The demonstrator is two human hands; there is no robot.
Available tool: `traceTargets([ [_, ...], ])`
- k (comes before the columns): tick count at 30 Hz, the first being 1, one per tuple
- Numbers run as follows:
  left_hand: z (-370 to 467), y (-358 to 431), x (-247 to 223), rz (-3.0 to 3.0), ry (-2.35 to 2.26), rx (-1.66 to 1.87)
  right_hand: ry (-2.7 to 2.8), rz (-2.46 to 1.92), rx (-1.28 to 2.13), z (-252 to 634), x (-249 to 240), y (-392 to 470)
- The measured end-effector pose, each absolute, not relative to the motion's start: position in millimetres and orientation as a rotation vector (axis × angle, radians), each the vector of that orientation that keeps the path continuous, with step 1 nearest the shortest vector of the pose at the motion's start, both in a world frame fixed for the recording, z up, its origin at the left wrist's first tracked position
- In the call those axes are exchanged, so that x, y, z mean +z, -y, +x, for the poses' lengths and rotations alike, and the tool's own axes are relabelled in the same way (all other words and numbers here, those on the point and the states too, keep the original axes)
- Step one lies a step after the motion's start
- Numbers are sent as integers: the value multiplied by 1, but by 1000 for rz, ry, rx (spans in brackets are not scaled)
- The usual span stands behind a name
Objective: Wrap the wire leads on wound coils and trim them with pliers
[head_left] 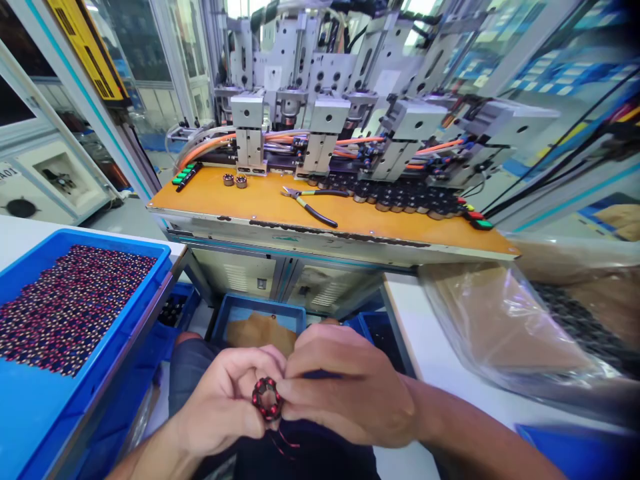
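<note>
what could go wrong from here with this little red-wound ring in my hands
The loose red wire ends hanging below the wound ring could snag or bend. The ring is small and held over the lap, so if the left hand slips, it may drop. The pliers lie near the orange bench's front edge; a bump might knock them off.

Orange tabletop point(215, 200), plain blue tray point(30, 407)
Red windings stripe the dark ring point(258, 400); red, pale and dark speckles pattern the tray's parts point(85, 300)
</note>
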State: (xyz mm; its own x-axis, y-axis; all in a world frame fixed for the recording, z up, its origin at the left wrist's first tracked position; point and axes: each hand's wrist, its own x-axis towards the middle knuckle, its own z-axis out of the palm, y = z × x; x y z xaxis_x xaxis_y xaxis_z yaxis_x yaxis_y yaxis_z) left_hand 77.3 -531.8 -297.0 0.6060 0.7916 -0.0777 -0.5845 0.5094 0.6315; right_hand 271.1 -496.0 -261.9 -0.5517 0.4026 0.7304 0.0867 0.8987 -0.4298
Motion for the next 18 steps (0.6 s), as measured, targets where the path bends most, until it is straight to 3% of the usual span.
traceTargets([
  [15,78,528,-293,1177,-544,1200,1862,-631,612,259,-269,516],
  [18,74,528,-293,1114,-632,1089,1868,-612,539,259,-273,516],
])
